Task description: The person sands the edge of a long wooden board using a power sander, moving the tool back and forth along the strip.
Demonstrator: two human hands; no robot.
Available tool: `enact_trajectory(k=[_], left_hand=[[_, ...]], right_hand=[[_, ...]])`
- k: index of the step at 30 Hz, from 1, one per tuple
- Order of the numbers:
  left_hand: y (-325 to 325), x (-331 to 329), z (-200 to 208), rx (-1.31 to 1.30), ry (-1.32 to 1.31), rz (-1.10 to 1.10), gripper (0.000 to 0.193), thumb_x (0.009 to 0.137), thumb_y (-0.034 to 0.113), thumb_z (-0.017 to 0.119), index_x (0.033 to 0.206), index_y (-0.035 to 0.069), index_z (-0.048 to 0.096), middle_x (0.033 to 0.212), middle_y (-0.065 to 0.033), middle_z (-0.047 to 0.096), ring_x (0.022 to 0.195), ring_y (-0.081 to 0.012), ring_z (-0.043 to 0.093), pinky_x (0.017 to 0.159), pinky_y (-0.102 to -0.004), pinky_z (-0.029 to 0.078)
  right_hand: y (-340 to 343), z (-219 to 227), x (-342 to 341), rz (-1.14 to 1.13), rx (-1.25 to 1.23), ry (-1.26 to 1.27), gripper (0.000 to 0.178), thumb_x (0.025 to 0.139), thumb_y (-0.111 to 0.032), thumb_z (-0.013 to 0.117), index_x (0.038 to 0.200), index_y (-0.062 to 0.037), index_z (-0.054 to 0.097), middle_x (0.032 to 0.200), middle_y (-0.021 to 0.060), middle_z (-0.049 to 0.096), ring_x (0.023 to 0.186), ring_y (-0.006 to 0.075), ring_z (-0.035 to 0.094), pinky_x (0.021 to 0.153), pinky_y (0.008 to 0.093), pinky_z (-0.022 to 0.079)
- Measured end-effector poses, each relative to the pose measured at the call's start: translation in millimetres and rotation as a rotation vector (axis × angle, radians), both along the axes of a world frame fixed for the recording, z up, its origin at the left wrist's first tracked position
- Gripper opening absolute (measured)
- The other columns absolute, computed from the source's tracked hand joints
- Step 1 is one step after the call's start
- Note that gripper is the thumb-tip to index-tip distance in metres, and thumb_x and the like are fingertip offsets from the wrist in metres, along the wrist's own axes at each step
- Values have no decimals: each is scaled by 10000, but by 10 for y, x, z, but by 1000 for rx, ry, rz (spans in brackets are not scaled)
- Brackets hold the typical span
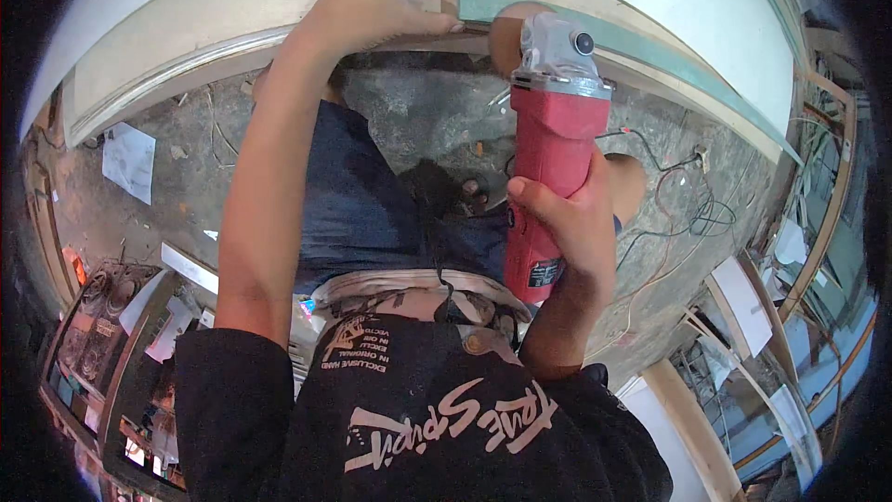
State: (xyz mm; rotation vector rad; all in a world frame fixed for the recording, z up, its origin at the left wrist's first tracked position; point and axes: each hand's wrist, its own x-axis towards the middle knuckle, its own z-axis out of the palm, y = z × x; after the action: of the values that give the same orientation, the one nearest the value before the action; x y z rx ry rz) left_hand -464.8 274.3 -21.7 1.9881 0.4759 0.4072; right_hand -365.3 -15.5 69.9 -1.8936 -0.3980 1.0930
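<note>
My right hand (pixel 567 214) is wrapped round the red body of an angle grinder (pixel 557 139), its grey metal head pointing away from me. A round brown shape (pixel 506 42) shows behind that head and overlaps the strip; I cannot tell for sure whether it is a sanding disc. Up at the far edge, my left hand (pixel 376 0) closes its thumb and fingers about a pale wooden strip (pixel 435 6). Its fingertips meet the end of a green-painted wooden strip (pixel 632 42), which runs off to the right along a large pale panel (pixel 223 0).
Below the panel lies a stained concrete floor (pixel 446 93). Dark cables (pixel 692 214) loop across it on the right. White scraps (pixel 128 160) lie at left. Frames and offcuts crowd both sides, including a wooden board (pixel 688 418) at lower right.
</note>
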Motion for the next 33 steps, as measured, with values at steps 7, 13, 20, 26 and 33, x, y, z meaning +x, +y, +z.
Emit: enact_trajectory(k=[7,13,20,26,33], left_hand=[[21,33,57,252,90,-41,324,625,309,932,877,148,806,960,-19,767,972,-231,672,1172,-450,292],[-3,2,6,311,-17,-8,332,622,307,932,900,160,826,957,-6,766,1004,-227,662,1069,-420,312],[6,11,-23,275,-16,-13,339,611,292,941,902,158,827,955,-4,764,985,-210,661,1051,-413,311],[-11,19,91,148,117,-15,321,617,274,945,867,130,805,930,-10,773,962,-199,671,1094,-421,300],[-10,7,34,186,4,10,308,635,266,939,850,104,789,889,-22,775,902,-203,683,1115,-413,303]], right_hand=[[66,43,5,25,-5,19,576,742,-147,890,1228,-14,611,969,48,686,848,142,650,786,328,544],[65,25,-6,33,5,-14,539,751,-136,885,1202,-14,616,968,45,689,840,136,652,785,324,546],[45,27,-36,-20,41,12,535,752,-142,885,1196,-16,615,960,44,687,821,140,654,768,321,545],[81,60,-32,-21,5,6,532,747,-146,885,1188,-14,619,969,47,692,829,142,656,777,324,548],[7,-6,12,-39,-5,3,547,747,-150,892,1197,-7,615,980,52,698,844,149,671,771,330,558]])
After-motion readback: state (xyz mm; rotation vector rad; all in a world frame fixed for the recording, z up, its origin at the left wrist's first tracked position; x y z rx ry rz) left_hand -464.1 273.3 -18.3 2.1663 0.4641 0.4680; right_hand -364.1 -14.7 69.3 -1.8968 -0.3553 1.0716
